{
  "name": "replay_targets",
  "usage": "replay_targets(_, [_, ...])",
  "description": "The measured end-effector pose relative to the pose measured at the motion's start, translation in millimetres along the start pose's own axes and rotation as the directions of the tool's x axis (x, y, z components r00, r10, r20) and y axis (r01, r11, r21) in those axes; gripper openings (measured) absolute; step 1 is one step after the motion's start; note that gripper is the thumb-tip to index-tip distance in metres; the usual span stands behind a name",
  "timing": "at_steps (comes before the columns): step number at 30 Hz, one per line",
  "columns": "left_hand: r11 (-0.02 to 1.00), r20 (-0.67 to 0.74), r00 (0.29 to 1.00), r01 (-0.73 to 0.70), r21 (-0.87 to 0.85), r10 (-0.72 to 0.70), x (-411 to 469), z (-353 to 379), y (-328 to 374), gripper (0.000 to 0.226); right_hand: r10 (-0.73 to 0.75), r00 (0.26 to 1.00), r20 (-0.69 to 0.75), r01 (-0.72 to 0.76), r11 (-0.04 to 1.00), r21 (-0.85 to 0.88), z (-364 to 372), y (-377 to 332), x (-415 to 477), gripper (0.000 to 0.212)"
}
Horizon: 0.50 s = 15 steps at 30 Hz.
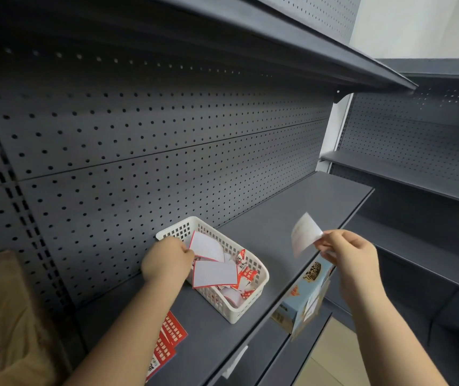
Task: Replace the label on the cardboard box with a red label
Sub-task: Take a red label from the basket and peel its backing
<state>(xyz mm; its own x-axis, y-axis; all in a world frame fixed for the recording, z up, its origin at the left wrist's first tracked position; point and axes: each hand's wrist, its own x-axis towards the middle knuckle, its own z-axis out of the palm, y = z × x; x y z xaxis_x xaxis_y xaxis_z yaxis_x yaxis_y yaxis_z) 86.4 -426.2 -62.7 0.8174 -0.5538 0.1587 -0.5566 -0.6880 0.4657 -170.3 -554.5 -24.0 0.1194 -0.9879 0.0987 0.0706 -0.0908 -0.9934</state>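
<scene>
A white plastic basket (pixel 256 285) on the dark shelf holds several red-edged labels. My left hand (pixel 167 260) reaches into the basket's near-left corner, its fingers touching two red-bordered white labels (pixel 214 274); whether it grips one I cannot tell. My right hand (pixel 348 252) is raised to the right of the basket and pinches a small white label (pixel 305 234) by its lower corner. Below that hand, a light-blue printed box (pixel 303 296) hangs at the shelf's front edge with a white slip on its side. A brown cardboard box (pixel 3 316) stands at the far left.
Red printed sheets (pixel 170 338) lie on the shelf (pixel 292 215) beneath my left forearm. A perforated dark back panel (pixel 167 151) rises behind the basket. Another shelf (pixel 278 43) overhangs above. More shelves (pixel 406 168) stand to the right. A white tag (pixel 235 360) sits on the lower shelf edge.
</scene>
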Motion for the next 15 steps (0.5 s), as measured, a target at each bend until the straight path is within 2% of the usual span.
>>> replay_targets(2, [0.994, -0.044, 0.999, 0.000, 0.111, 0.005, -1, -3, 1, 0.019, -0.015, 0.999, 0.037, 0.015, 1.000, -0.005, 8, -1, -7, 0.022])
replay_targets(3, [0.995, -0.074, 0.997, 0.002, 0.102, 0.005, -2, -5, 1, 0.018, -0.026, 0.998, 0.057, 0.026, 1.000, -0.003, 12, 0, -11, 0.022])
replay_targets(4, [0.999, -0.102, 0.995, -0.002, 0.040, 0.006, -5, -7, 0, 0.021, -0.041, 0.996, 0.076, 0.041, 0.999, 0.002, 17, -1, -15, 0.023])
replay_targets(6, [0.976, -0.115, 0.993, -0.044, -0.214, 0.020, -13, -12, 5, 0.029, -0.074, 0.992, 0.102, 0.074, 0.997, 0.003, 28, -2, -20, 0.025])
replay_targets(8, [0.830, 0.007, 0.999, -0.029, -0.557, 0.039, -24, -23, 23, 0.027, -0.103, 0.985, 0.139, 0.106, 0.994, -0.016, 41, -3, -25, 0.024])
replay_targets(10, [0.596, 0.263, 0.962, 0.173, -0.784, 0.067, -36, -32, 42, 0.023, -0.159, 0.966, 0.206, 0.171, 0.984, -0.044, 54, -5, -30, 0.023])
replay_targets(12, [0.438, 0.442, 0.888, 0.349, -0.828, 0.129, -45, -37, 55, 0.020, -0.215, 0.933, 0.288, 0.245, 0.967, -0.073, 66, -6, -35, 0.021])
replay_targets(15, [0.315, 0.497, 0.850, 0.430, -0.846, 0.174, -47, -31, 59, 0.024, -0.286, 0.880, 0.379, 0.358, 0.924, -0.133, 79, -2, -41, 0.025])
